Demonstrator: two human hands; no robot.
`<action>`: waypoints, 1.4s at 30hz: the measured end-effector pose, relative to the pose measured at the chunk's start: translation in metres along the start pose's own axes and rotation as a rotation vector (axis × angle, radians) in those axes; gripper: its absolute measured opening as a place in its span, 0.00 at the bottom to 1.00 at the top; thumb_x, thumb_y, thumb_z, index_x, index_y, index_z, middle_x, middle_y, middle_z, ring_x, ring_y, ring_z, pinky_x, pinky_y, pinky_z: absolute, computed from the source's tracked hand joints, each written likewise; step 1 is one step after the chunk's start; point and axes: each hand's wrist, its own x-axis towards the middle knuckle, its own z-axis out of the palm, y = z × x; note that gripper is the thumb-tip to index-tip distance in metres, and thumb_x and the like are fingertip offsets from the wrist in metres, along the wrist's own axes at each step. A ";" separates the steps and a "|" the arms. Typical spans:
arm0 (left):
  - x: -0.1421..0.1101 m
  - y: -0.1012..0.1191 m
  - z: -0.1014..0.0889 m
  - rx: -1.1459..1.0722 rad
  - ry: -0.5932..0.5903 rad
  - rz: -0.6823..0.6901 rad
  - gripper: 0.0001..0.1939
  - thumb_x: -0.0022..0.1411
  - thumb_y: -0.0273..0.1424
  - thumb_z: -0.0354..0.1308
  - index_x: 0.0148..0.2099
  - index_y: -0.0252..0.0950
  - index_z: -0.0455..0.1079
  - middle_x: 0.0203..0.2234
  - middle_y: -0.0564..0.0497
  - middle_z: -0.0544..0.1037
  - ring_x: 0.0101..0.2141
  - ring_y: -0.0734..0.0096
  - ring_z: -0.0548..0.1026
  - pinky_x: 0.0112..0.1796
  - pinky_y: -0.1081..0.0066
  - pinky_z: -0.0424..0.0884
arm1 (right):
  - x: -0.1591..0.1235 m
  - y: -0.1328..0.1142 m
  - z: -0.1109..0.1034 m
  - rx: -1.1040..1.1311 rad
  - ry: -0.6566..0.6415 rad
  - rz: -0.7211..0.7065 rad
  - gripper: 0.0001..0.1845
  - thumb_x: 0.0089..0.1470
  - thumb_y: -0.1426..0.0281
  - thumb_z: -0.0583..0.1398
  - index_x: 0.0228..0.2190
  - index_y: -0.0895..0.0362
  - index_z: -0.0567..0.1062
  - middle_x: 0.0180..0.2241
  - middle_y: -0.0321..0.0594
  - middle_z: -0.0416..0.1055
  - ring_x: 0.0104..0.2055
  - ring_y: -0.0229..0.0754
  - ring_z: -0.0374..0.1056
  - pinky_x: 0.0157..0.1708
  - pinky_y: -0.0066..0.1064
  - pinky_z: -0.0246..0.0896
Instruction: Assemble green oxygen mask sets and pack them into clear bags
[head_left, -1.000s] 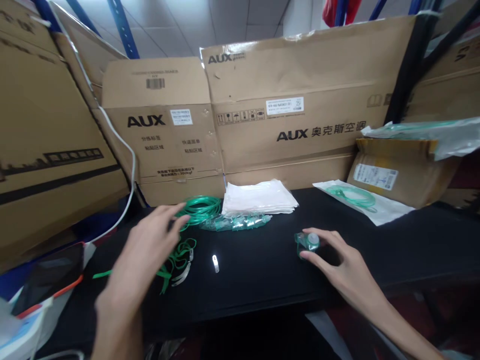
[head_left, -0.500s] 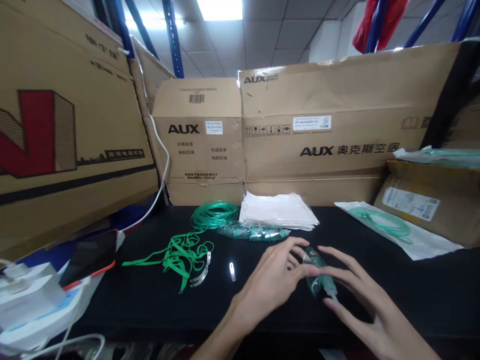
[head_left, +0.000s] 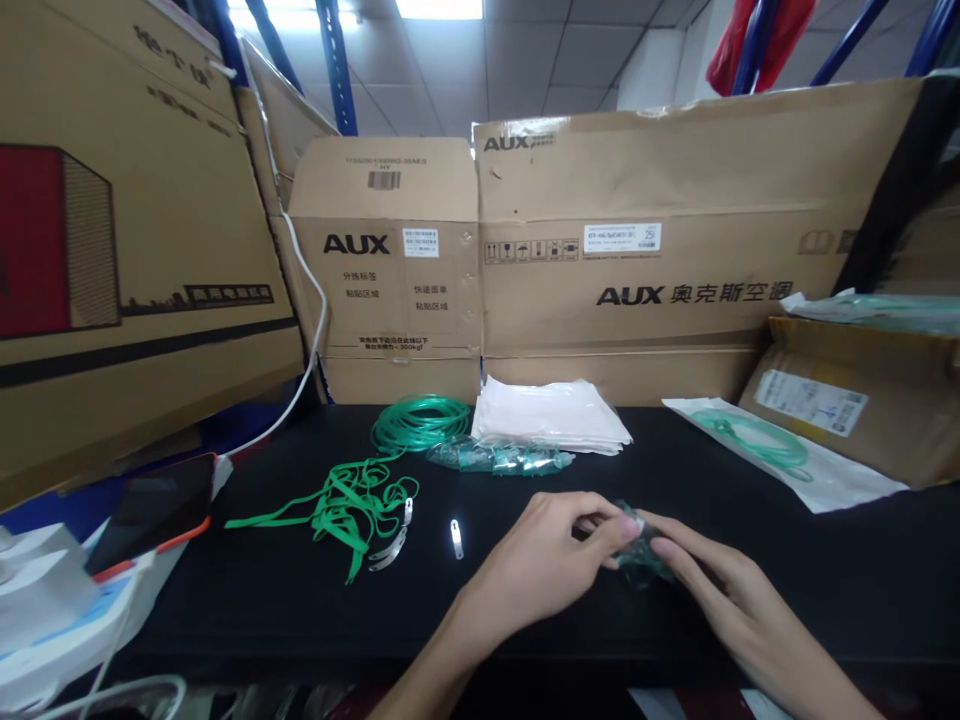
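Head view: left hand (head_left: 551, 555) and right hand (head_left: 720, 580) both grasping the clear green piece (head_left: 643, 560), fingertips pinched on it from either side; piece is in front of the white pouch stack (head_left: 551, 415), toward its right, partly hidden by fingers. Row of green plastic parts (head_left: 499, 460) just in front of stack. Tubing coil (head_left: 420, 424) just left of stack. Green strap tangle (head_left: 349, 510) farther left and nearer, loose metal strip (head_left: 457, 539) front-left. Pouch with green tubing (head_left: 840, 482) right of stack, well apart.

Room beside right hand (head_left: 720, 572), cardboard (head_left: 540, 320) behind
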 end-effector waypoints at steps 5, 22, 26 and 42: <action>0.002 -0.011 -0.010 -0.050 -0.085 -0.124 0.24 0.70 0.49 0.54 0.49 0.34 0.78 0.44 0.44 0.82 0.44 0.61 0.81 0.45 0.66 0.76 | 0.004 -0.002 0.009 -0.182 0.038 -0.237 0.19 0.68 0.66 0.55 0.57 0.48 0.77 0.55 0.43 0.76 0.54 0.49 0.75 0.54 0.36 0.73; -0.004 0.007 -0.026 0.281 -0.159 -0.051 0.17 0.75 0.38 0.47 0.54 0.41 0.75 0.36 0.51 0.79 0.36 0.65 0.75 0.39 0.69 0.68 | 0.007 -0.011 0.008 -0.005 -0.051 0.100 0.26 0.64 0.53 0.60 0.61 0.42 0.70 0.63 0.33 0.69 0.67 0.48 0.62 0.66 0.41 0.58; -0.003 0.009 -0.015 0.353 -0.095 -0.009 0.16 0.76 0.35 0.44 0.50 0.38 0.74 0.34 0.52 0.77 0.31 0.69 0.74 0.41 0.69 0.69 | 0.006 -0.011 0.009 -0.001 -0.023 0.149 0.27 0.62 0.53 0.61 0.59 0.46 0.72 0.59 0.37 0.73 0.63 0.51 0.68 0.63 0.42 0.63; -0.007 0.005 0.014 0.357 0.216 0.168 0.06 0.72 0.31 0.55 0.49 0.40 0.69 0.48 0.46 0.77 0.48 0.60 0.78 0.52 0.58 0.73 | 0.012 -0.010 0.010 -0.001 0.194 0.184 0.24 0.61 0.51 0.60 0.51 0.52 0.79 0.53 0.43 0.78 0.57 0.56 0.72 0.57 0.43 0.66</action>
